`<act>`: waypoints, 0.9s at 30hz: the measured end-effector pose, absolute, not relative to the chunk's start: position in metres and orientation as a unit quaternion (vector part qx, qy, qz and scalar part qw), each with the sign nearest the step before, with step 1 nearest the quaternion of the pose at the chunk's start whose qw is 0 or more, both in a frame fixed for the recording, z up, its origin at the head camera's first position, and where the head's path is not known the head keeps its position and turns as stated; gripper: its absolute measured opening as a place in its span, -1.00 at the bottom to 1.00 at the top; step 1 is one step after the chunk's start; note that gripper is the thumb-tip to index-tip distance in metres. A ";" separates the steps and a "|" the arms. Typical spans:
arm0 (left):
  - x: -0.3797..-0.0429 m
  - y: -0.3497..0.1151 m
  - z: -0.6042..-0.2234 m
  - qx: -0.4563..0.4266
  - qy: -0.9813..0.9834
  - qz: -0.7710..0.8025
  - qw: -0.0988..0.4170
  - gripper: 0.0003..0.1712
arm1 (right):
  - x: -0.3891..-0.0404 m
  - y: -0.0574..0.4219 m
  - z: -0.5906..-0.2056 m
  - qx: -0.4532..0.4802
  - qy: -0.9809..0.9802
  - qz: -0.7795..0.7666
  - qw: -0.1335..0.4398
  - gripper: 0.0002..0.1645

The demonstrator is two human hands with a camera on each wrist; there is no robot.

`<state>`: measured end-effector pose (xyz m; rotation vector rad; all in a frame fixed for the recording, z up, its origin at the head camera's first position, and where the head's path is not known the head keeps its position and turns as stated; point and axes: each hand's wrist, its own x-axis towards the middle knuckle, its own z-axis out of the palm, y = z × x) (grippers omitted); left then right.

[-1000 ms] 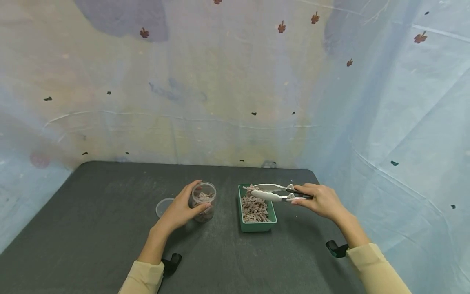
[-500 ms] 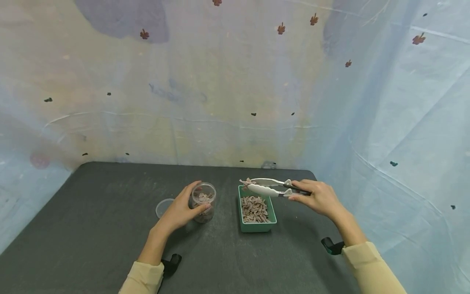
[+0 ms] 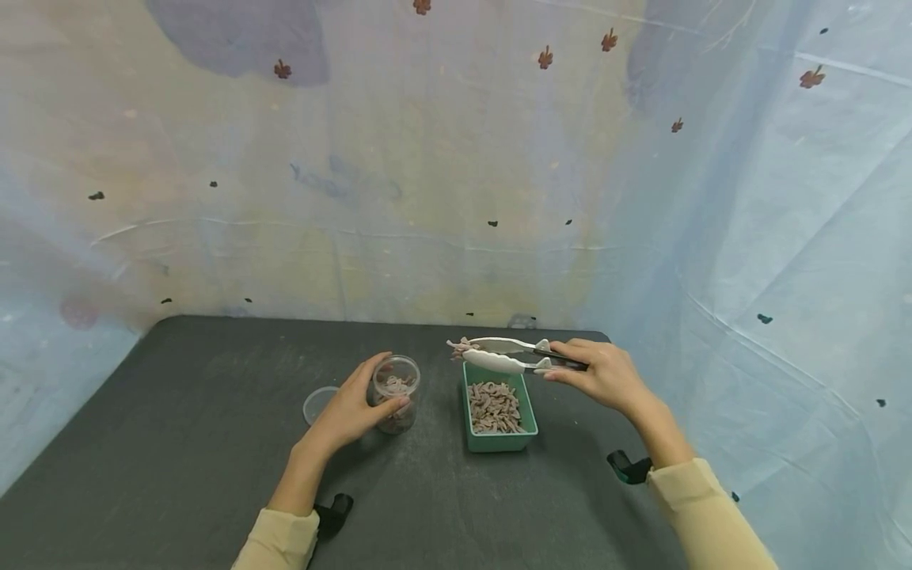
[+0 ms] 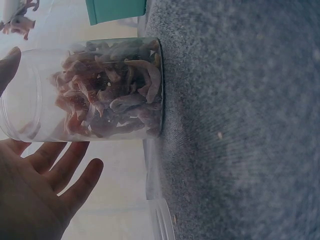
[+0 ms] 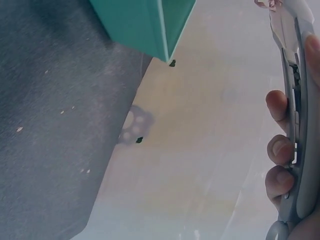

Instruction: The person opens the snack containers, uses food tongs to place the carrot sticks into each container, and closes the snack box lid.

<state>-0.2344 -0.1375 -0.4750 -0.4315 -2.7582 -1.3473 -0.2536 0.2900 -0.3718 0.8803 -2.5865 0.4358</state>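
My left hand (image 3: 351, 408) holds a clear plastic jar (image 4: 107, 92) upright on the table, thumb on the near side and fingers around the far side. Brownish-pink shredded strips fill much of the jar, and its mouth is uncovered. With my right hand (image 3: 602, 372) I grip a pair of tongs (image 3: 499, 362) with white tips and dark handles. A small clump of strips (image 3: 461, 347) is pinched at the tongs' tips, above the far left corner of a green rectangular tub (image 3: 501, 443). More strips (image 3: 495, 408) lie inside the tub.
A clear round lid (image 3: 317, 402) lies on the dark table (image 3: 214, 443) left of the jar, partly behind my left hand. Small crumbs (image 5: 19, 129) dot the tabletop. A patterned plastic sheet (image 3: 399, 158) hangs behind the table.
My right hand has lifted the tongs with a clump of strips out of the tub and carried it left toward the jar. The left hand and jar have stayed put.
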 end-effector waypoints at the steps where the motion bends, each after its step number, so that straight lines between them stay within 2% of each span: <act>1: -0.234 -0.138 -0.475 -0.141 -0.890 -0.433 0.022 0.09 | -0.254 0.288 -0.371 0.315 -0.917 0.157 0.187 -0.35; 14: -0.235 -0.138 -0.476 -0.140 -0.888 -0.438 0.021 0.10 | -0.266 0.261 -0.368 0.360 -0.894 0.172 0.204 -0.34; 24: -0.234 -0.138 -0.476 -0.139 -0.886 -0.442 0.021 0.11 | -0.269 0.240 -0.363 0.372 -0.895 0.164 0.183 -0.33; 27: -0.235 -0.138 -0.476 -0.139 -0.888 -0.439 0.019 0.12 | -0.271 0.234 -0.363 0.380 -0.892 0.164 0.179 -0.28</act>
